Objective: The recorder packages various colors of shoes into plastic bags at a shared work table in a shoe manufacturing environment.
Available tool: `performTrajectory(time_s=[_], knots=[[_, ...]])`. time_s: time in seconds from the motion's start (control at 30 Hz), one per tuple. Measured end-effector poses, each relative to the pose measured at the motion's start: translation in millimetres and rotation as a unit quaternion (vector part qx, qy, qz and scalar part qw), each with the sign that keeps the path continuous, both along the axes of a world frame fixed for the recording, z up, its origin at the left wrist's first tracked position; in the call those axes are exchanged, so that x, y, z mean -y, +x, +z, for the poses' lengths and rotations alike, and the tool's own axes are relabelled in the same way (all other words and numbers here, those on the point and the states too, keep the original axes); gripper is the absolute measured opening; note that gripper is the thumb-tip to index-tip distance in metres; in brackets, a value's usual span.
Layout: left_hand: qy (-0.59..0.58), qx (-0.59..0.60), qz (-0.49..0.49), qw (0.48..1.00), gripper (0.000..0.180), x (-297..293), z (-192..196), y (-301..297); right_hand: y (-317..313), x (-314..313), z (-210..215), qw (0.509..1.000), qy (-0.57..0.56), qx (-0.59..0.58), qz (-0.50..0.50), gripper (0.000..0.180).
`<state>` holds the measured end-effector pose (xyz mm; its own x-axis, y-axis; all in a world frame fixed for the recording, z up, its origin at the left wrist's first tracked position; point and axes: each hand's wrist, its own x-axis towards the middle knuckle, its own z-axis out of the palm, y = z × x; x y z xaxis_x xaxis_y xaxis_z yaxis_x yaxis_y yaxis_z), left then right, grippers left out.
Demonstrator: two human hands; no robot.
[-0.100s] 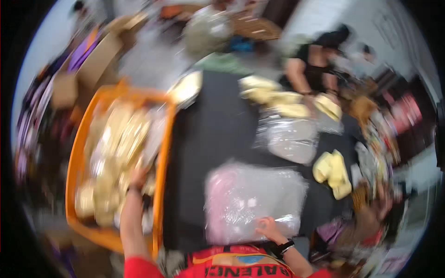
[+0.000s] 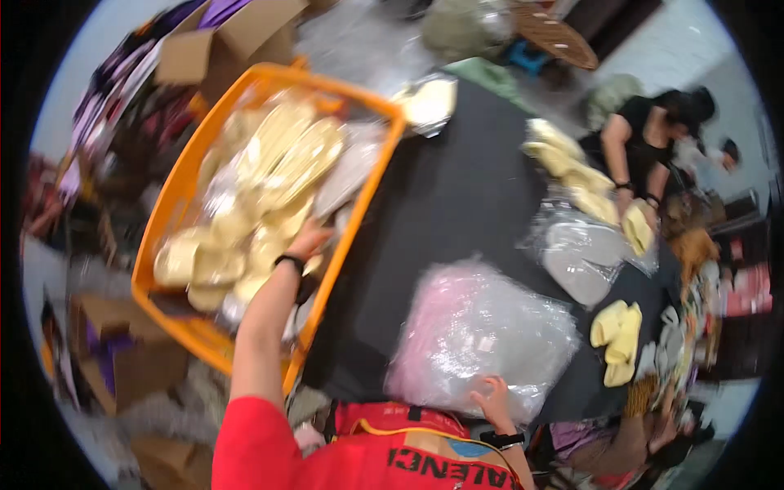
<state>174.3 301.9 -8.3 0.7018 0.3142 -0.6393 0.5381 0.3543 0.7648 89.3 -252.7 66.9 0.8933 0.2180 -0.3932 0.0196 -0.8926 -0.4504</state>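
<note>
My left hand (image 2: pixel 310 240) reaches into an orange crate (image 2: pixel 175 208), its slightly blurred fingers stretched out beside cream-yellow slippers (image 2: pixel 290 155), many in clear plastic. Nothing shows in its grasp. At the front of the dark table, my right hand (image 2: pixel 495 400) stands open, fingers apart, at the near edge of a stack of clear plastic bags (image 2: pixel 506 327) with a pinkish left side. Whether its fingertips touch the plastic I cannot tell. A pair of bare yellow slippers (image 2: pixel 618 339) lies to the right of the stack.
Across the dark table (image 2: pixel 433 196), a co-worker (image 2: pixel 645 147) handles a yellow slipper (image 2: pixel 639 227). Near them lie more yellow slippers (image 2: pixel 572 171) and clear bags (image 2: pixel 581 253). A wrapped pair (image 2: pixel 430 104) sits by the crate's far corner. Cardboard boxes (image 2: pixel 131 351) stand on the left.
The whole view has swung, so the crate and table now appear tilted and shifted right. Both hands remain in about the same places, at the crate and the bag stack.
</note>
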Motion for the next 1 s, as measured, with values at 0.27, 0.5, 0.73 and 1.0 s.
performTrajectory(time_s=[0.27,0.5,0.73,1.0], knots=[[0.248,-0.104,0.218,0.938,0.073,-57,-13,-50,-15,-23,-12,0.992,0.044,-0.107,0.059,0.064],[0.712,-0.068,-0.067,0.695,0.038,-145,-47,-121,-12,-6,-25,0.997,0.004,-0.066,0.049,0.065],[0.317,-0.125,0.397,0.853,0.043,-134,5,-79,-16,-16,-31,0.995,0.010,-0.093,0.022,0.061],[0.176,0.140,0.442,0.869,0.031,-183,-43,-122,-28,-27,-40,0.998,0.007,-0.063,0.002,0.060]])
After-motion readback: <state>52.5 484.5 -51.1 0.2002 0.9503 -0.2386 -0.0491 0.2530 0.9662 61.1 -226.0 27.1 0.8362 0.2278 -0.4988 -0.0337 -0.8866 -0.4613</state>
